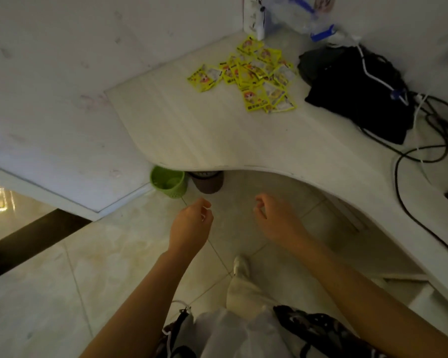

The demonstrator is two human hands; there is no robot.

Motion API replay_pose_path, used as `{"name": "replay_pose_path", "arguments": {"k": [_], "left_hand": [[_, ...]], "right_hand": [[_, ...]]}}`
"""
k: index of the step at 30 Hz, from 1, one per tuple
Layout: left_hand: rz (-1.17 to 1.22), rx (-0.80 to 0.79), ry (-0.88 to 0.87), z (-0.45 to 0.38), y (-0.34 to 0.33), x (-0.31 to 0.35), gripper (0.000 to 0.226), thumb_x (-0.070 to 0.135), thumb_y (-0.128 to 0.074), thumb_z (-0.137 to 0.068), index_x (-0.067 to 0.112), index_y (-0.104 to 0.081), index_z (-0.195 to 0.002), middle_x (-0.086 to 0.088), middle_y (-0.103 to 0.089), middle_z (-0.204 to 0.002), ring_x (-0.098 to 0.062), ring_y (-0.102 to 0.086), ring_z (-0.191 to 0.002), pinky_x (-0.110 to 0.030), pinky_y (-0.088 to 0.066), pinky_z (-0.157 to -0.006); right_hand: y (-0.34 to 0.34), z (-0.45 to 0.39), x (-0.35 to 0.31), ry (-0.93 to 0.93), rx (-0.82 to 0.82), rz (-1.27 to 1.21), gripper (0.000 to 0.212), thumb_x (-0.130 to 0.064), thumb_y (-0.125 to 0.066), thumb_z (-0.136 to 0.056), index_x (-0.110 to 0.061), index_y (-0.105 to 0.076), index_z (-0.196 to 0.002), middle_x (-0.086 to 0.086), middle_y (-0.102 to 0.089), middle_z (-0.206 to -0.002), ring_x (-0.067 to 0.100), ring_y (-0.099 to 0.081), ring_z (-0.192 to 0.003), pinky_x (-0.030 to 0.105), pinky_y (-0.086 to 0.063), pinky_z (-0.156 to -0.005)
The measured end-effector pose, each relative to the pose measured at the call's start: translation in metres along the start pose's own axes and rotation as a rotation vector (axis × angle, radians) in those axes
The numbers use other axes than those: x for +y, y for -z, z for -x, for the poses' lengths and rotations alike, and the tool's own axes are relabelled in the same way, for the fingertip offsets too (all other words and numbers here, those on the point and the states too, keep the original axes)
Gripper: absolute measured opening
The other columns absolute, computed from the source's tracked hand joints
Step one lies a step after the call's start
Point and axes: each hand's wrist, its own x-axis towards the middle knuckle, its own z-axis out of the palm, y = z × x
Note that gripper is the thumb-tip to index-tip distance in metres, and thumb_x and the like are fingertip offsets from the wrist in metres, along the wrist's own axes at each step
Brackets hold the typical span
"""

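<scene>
Both my hands hover over the tiled floor, just in front of the curved edge of a white desk (217, 140). My left hand (192, 222) has loosely curled fingers with small white spots at the tips, and nothing plainly held. My right hand (273, 218) is also loosely curled and holds nothing. A pile of several yellow packets (254, 73) lies spread on the desk, well beyond both hands.
A black bag (357, 91) with white and black cables (403, 192) lies at the desk's right. A clear plastic bag (300, 16) stands at the back corner. Under the desk edge stand a green bin (169, 180) and a brown bin (208, 183). My foot (239, 266) is on the tiles.
</scene>
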Motion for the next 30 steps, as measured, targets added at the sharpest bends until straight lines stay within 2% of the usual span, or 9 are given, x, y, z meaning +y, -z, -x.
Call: {"name": "replay_pose_path", "arguments": {"k": [7, 10, 15, 24, 30], "left_hand": [[0.0, 0.019, -0.025, -0.101, 0.004, 0.034, 0.019, 0.025, -0.052, -0.093, 0.018, -0.063, -0.107, -0.001, -0.068, -0.091, -0.02, -0.064, -0.086, -0.037, -0.054, -0.078], [0.028, 0.011, -0.011, -0.139, 0.009, 0.042, 0.019, 0.023, -0.054, -0.093, 0.018, -0.063, -0.109, 0.003, -0.064, -0.088, -0.017, -0.062, -0.083, -0.031, -0.052, -0.074], [0.034, -0.003, -0.037, -0.204, 0.019, 0.048, 0.018, 0.02, -0.055, -0.093, 0.016, -0.064, -0.108, 0.005, -0.063, -0.085, -0.014, -0.061, -0.08, -0.028, -0.048, -0.071], [-0.095, -0.136, -0.054, -0.344, 0.045, 0.035, 0.02, 0.023, -0.053, -0.091, 0.019, -0.063, -0.108, 0.0, -0.068, -0.098, -0.021, -0.063, -0.089, -0.035, -0.052, -0.078], [-0.193, -0.179, -0.166, -0.427, 0.057, 0.037, 0.022, 0.018, -0.052, -0.089, 0.017, -0.063, -0.109, -0.005, -0.069, -0.102, -0.028, -0.062, -0.097, -0.036, -0.05, -0.082]], "right_hand": [[0.045, -0.102, -0.009, 0.038, -0.007, 0.023, 0.032, -0.025, -0.041, -0.098, -0.013, -0.049, -0.126, 0.008, -0.059, -0.119, 0.024, -0.057, -0.106, 0.033, -0.046, -0.086], [0.062, -0.142, -0.014, 0.036, -0.016, 0.045, 0.033, -0.026, -0.042, -0.097, -0.014, -0.048, -0.128, 0.007, -0.058, -0.122, 0.025, -0.056, -0.11, 0.038, -0.048, -0.09], [0.081, -0.198, -0.022, 0.024, -0.005, 0.046, 0.033, -0.026, -0.043, -0.097, -0.012, -0.049, -0.127, 0.008, -0.058, -0.123, 0.026, -0.055, -0.112, 0.038, -0.047, -0.091], [0.093, -0.304, -0.038, -0.093, 0.008, 0.001, 0.035, -0.026, -0.046, -0.096, -0.011, -0.049, -0.127, 0.009, -0.057, -0.123, 0.027, -0.054, -0.113, 0.039, -0.046, -0.091], [0.103, -0.357, -0.035, -0.194, 0.016, 0.0, 0.037, -0.025, -0.048, -0.095, -0.005, -0.049, -0.127, 0.016, -0.056, -0.122, 0.033, -0.053, -0.114, 0.046, -0.047, -0.091]]}}
